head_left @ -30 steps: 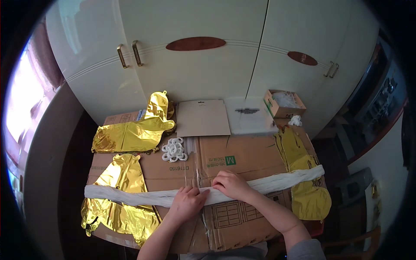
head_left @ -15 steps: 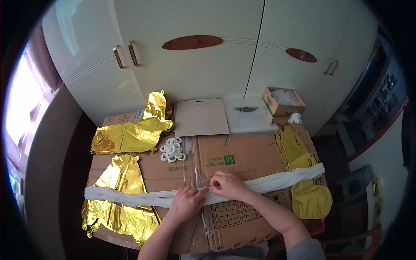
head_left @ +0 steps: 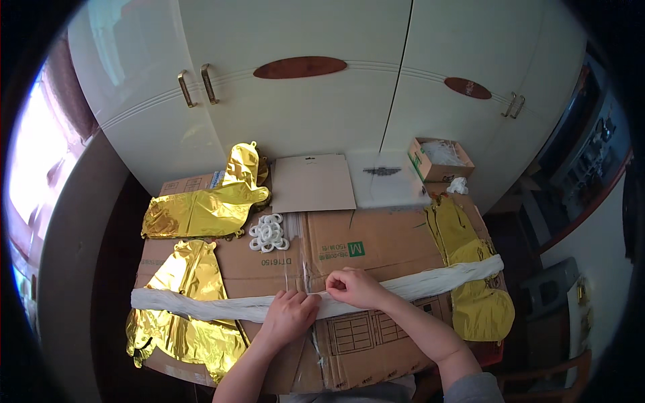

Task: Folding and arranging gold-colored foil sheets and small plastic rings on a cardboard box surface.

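Note:
A long bundle of white strings [head_left: 232, 309] stretches from left to right across a flattened cardboard box [head_left: 295, 235]. My left hand [head_left: 291, 314] lies on the middle of the bundle, its fingers bent and closed over the strings. Just right of it, my right hand [head_left: 353, 287] holds thumb and forefinger together in a pinch over the bundle's upper edge. What the pinch holds looks like white string, too fine to see clearly. Behind my hands sits a cluster of white rings [head_left: 269, 233].
Gold foil balloons [head_left: 201, 211] lie flat at the left, some under the bundle's left end. Yellow flat balloons [head_left: 480, 312] lie under its right end. A grey board [head_left: 312, 185], a clear plastic bag [head_left: 390, 178] and a small box [head_left: 440, 160] stand near the cabinet [head_left: 295, 114].
My left forefinger has drawn back and curled in, away from the right fingertips. The right hand stays pinched in nearly the same place. The bundle lies as before.

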Action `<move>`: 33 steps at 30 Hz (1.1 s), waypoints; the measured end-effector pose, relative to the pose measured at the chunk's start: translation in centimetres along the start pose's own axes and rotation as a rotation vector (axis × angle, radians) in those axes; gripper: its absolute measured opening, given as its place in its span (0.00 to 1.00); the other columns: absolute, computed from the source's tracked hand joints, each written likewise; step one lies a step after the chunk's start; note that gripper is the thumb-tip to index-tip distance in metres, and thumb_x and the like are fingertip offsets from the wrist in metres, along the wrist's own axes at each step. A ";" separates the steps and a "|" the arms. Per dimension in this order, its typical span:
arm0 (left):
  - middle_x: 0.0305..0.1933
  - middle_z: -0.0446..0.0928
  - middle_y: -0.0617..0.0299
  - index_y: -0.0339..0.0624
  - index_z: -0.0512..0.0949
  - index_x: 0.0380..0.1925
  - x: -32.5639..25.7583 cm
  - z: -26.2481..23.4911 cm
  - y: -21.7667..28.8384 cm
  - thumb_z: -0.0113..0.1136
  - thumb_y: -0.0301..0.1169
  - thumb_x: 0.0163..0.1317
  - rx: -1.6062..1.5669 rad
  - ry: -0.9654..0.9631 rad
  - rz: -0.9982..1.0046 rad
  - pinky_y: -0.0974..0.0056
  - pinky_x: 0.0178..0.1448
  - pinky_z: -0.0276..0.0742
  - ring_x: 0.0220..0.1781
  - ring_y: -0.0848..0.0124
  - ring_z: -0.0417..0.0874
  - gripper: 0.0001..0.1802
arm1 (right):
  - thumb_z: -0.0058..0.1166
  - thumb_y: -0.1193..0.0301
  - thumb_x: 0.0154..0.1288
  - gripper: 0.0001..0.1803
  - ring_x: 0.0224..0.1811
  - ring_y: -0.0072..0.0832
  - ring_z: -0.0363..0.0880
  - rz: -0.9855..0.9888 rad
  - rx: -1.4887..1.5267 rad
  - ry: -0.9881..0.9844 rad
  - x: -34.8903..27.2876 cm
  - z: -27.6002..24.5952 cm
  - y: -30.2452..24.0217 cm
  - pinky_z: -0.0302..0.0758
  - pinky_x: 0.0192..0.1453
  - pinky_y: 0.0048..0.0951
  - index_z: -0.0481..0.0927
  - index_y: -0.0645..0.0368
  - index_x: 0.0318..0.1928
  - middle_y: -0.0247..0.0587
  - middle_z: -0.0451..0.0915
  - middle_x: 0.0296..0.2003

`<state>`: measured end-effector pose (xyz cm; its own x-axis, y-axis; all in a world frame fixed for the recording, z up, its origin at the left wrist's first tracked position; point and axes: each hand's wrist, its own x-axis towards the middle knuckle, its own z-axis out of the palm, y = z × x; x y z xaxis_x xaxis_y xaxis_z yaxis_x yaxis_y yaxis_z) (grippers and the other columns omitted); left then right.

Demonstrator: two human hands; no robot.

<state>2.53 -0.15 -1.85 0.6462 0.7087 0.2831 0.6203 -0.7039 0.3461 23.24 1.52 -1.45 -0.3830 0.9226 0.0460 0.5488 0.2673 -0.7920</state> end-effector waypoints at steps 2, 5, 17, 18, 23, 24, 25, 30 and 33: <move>0.25 0.73 0.61 0.49 0.77 0.43 0.0 0.0 0.1 0.60 0.30 0.49 0.010 -0.008 -0.018 0.59 0.38 0.70 0.32 0.62 0.76 0.18 | 0.54 0.69 0.55 0.06 0.32 0.33 0.78 0.007 0.012 -0.014 0.0 0.0 0.0 0.74 0.38 0.32 0.75 0.58 0.31 0.39 0.78 0.27; 0.25 0.73 0.61 0.48 0.77 0.42 0.3 -0.4 0.5 0.59 0.30 0.49 -0.001 -0.004 -0.020 0.59 0.38 0.69 0.32 0.62 0.76 0.17 | 0.54 0.69 0.56 0.06 0.32 0.30 0.79 0.041 0.065 -0.031 0.1 0.0 0.1 0.74 0.38 0.30 0.75 0.58 0.32 0.38 0.79 0.27; 0.24 0.73 0.60 0.46 0.79 0.38 0.0 0.1 0.3 0.59 0.29 0.48 -0.016 0.012 -0.002 0.58 0.38 0.71 0.30 0.61 0.76 0.14 | 0.52 0.69 0.60 0.06 0.29 0.23 0.77 0.048 0.034 -0.125 -0.5 -2.8 -2.8 0.73 0.35 0.25 0.76 0.56 0.35 0.33 0.78 0.25; 0.24 0.74 0.60 0.45 0.79 0.37 0.0 0.1 0.3 0.59 0.30 0.48 -0.015 0.012 0.002 0.58 0.38 0.71 0.30 0.61 0.77 0.14 | 0.52 0.69 0.60 0.06 0.28 0.22 0.77 0.046 -0.090 -0.170 -0.7 -3.2 -3.0 0.72 0.34 0.24 0.77 0.57 0.35 0.32 0.78 0.25; 0.20 0.71 0.62 0.43 0.78 0.31 0.3 -1.0 0.9 0.61 0.24 0.41 -0.064 0.228 0.195 0.62 0.27 0.69 0.22 0.65 0.73 0.12 | 0.47 0.69 0.64 0.08 0.35 0.23 0.75 -0.077 0.541 -0.134 -1.1 -4.3 -2.4 0.70 0.43 0.24 0.77 0.59 0.34 0.32 0.78 0.32; 0.19 0.70 0.63 0.42 0.78 0.29 0.3 -1.2 1.2 0.62 0.22 0.40 -0.103 0.313 0.225 0.63 0.25 0.68 0.20 0.65 0.72 0.12 | 0.45 0.69 0.65 0.09 0.38 0.23 0.75 -0.091 0.722 -0.124 -1.0 -4.5 -2.3 0.69 0.46 0.24 0.78 0.59 0.33 0.32 0.79 0.34; 0.18 0.70 0.63 0.42 0.77 0.28 0.3 -1.4 1.3 0.61 0.21 0.38 -0.107 0.362 0.234 0.64 0.23 0.67 0.19 0.66 0.71 0.12 | 0.44 0.69 0.65 0.09 0.41 0.24 0.74 -0.177 0.948 -0.122 -0.8 -4.5 -1.8 0.67 0.49 0.25 0.77 0.58 0.33 0.32 0.78 0.37; 0.15 0.67 0.63 0.41 0.76 0.27 0.2 -1.1 1.0 0.59 0.16 0.34 -0.151 0.550 0.216 0.65 0.20 0.64 0.15 0.67 0.68 0.15 | 0.41 0.68 0.68 0.11 0.53 0.27 0.71 -0.260 1.769 0.201 -0.5 -5.3 -1.9 0.63 0.60 0.33 0.76 0.55 0.32 0.34 0.77 0.44; 0.16 0.68 0.63 0.41 0.75 0.25 0.1 -1.0 1.0 0.59 0.15 0.34 -0.153 0.584 0.231 0.65 0.20 0.64 0.16 0.66 0.69 0.14 | 0.41 0.67 0.68 0.10 0.55 0.31 0.70 -0.333 1.946 0.320 -0.3 -6.1 -1.5 0.61 0.63 0.39 0.75 0.54 0.33 0.35 0.75 0.46</move>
<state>2.77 -0.73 -0.59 0.3802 0.4794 0.7909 0.3956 -0.8573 0.3295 27.09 2.53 3.47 -0.0374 0.9758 0.2156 -0.9803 0.0061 -0.1973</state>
